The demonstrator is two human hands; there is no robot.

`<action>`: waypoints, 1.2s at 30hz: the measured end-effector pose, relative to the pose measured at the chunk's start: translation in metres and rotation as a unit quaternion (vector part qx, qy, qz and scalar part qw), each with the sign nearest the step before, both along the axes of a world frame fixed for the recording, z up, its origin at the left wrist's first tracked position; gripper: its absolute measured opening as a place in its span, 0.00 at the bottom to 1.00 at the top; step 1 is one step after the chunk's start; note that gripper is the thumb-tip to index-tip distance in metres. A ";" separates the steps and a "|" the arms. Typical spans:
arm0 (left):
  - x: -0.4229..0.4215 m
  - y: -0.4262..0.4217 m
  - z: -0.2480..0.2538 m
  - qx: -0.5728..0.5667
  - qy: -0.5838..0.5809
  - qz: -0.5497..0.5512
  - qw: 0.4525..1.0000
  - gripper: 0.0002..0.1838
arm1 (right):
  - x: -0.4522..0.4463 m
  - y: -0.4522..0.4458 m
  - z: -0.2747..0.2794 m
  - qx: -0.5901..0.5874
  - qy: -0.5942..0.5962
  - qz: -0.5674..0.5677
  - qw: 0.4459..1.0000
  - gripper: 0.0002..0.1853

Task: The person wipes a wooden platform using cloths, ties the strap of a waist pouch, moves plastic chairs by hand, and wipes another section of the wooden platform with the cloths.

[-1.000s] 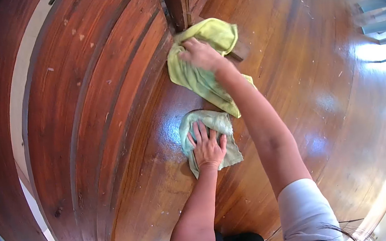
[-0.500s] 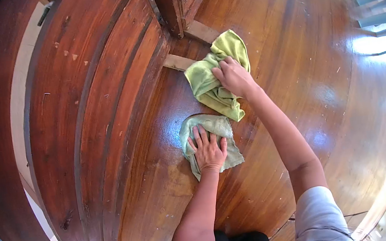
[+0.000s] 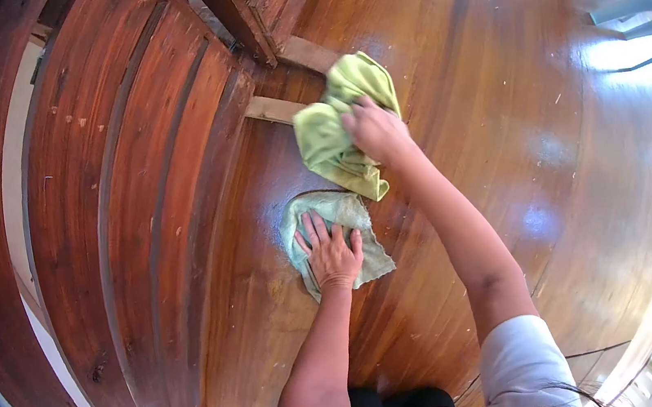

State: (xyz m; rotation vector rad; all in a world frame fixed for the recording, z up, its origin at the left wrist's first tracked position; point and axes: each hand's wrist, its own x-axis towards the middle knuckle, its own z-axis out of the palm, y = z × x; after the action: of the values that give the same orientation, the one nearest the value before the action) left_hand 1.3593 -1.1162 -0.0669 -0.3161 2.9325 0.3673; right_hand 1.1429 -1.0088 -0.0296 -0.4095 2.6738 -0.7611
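Observation:
My left hand (image 3: 333, 256) lies flat, fingers spread, on a pale green cloth (image 3: 363, 268) with a ragged edge, pressing it to the varnished wooden surface (image 3: 491, 140). Further ahead, my right hand (image 3: 379, 132) is closed on a yellow-green cloth (image 3: 322, 142). That cloth is bunched and creased, partly blurred by motion. Its far end is close to two short wooden crosspieces, the nearer one (image 3: 270, 110) at its left. The fingertips of my right hand are blurred against the cloth.
Reddish wooden slats (image 3: 126, 188) with gaps between them rise along the left. A dark wooden post (image 3: 236, 18) stands at the top. Blue-grey chairs (image 3: 621, 8) show at the upper right edge. Small light specks and bright reflections dot the wood.
The view has shifted, so the scene sits further left. My right hand and the yellow-green cloth are now blurred, the cloth's folds altered. My left hand stays flat on the pale cloth.

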 end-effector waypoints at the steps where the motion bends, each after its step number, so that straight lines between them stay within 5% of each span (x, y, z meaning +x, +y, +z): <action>1: 0.000 0.000 0.000 0.009 0.011 0.003 1.000 0.23 | 0.013 0.022 0.004 0.023 0.020 0.026 0.999 0.15; 2: 0.000 0.001 0.001 0.009 0.009 0.005 1.000 0.23 | 0.028 0.044 0.001 0.065 0.018 0.035 0.997 0.14; 3: -0.001 0.001 0.002 0.011 0.007 0.005 1.000 0.24 | 0.042 0.062 -0.008 0.019 -0.021 -0.100 0.995 0.12; 5: 0.000 0.000 -0.001 0.012 0.002 0.011 1.000 0.24 | 0.056 0.108 -0.017 0.078 -0.043 -0.176 0.980 0.15; 7: 0.001 0.000 -0.004 0.009 0.030 0.003 0.999 0.25 | 0.053 0.171 -0.056 0.088 0.029 -0.162 0.982 0.19; 9: 0.000 -0.002 -0.004 -0.004 0.019 0.001 1.000 0.25 | 0.021 0.198 -0.052 0.178 0.100 -0.086 0.975 0.24; 11: 0.000 -0.002 -0.003 -0.012 0.007 -0.002 1.000 0.26 | -0.030 0.209 -0.070 0.057 0.115 -0.021 0.992 0.25; 14: 0.000 -0.002 -0.002 -0.006 -0.009 -0.001 1.000 0.26 | -0.101 0.147 -0.071 0.142 0.190 0.203 0.950 0.26; 16: -0.001 -0.002 -0.002 0.003 -0.020 0.001 1.000 0.27 | -0.136 0.080 -0.059 0.096 0.193 0.260 0.941 0.33; 22: 0.002 -0.003 -0.006 0.014 -0.033 0.003 0.999 0.27 | -0.217 -0.025 -0.050 0.196 0.222 0.339 0.893 0.26; 25: 0.001 -0.003 -0.005 0.013 -0.023 0.004 1.000 0.26 | -0.216 -0.044 -0.047 0.250 0.166 0.330 0.895 0.25; 27: 0.001 -0.002 -0.005 0.013 -0.014 0.005 1.000 0.25 | -0.203 -0.026 -0.059 0.115 0.196 0.241 0.944 0.22; 30: -0.001 -0.002 -0.004 0.022 0.010 0.007 1.000 0.25 | -0.165 0.040 -0.083 0.116 0.276 0.155 0.941 0.20; 36: 0.000 -0.003 -0.003 0.018 0.017 0.009 1.000 0.25 | 0.004 0.133 -0.080 0.174 0.267 0.058 0.946 0.17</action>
State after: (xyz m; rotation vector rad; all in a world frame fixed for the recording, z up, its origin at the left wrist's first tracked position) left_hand 1.3588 -1.1197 -0.0697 -0.3355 2.9544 0.4321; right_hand 1.1473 -0.8755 -0.1093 -0.7584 3.1563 -0.1347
